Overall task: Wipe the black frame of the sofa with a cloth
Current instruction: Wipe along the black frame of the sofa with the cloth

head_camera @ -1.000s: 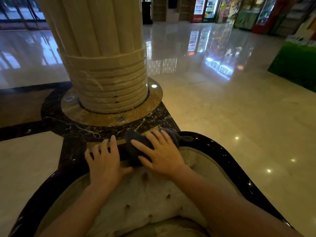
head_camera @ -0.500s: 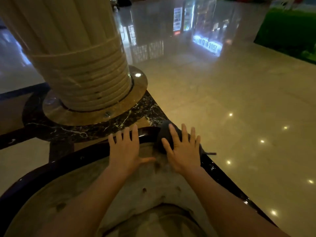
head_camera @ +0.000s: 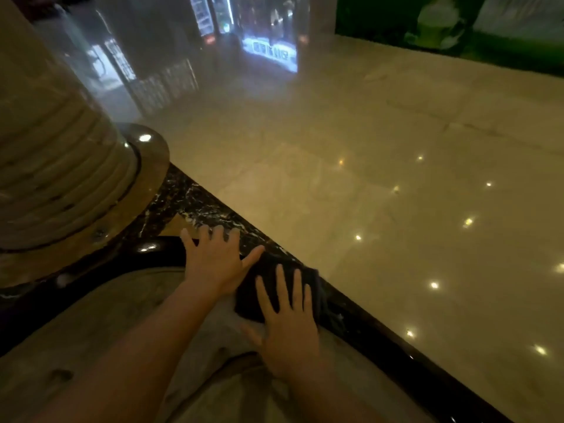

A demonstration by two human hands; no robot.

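The sofa's glossy black frame [head_camera: 396, 355] curves along the top of a beige tufted backrest [head_camera: 100, 325]. A dark cloth [head_camera: 259, 288] lies on the frame's right-hand stretch. My right hand [head_camera: 290, 325] presses flat on the cloth with fingers spread. My left hand [head_camera: 213, 261] rests flat and empty on the frame just left of the cloth, fingers spread, thumb touching the cloth's edge.
A large ribbed cream column [head_camera: 55, 154] on a brass ring base stands close behind the sofa at left, set in dark veined marble [head_camera: 195, 206]. Polished beige floor [head_camera: 396, 178] spreads to the right. A green display [head_camera: 457, 29] stands at the far right.
My right hand has slid the cloth rightward and down along the frame's right side. My left hand followed to the right along the frame. The view swung right.
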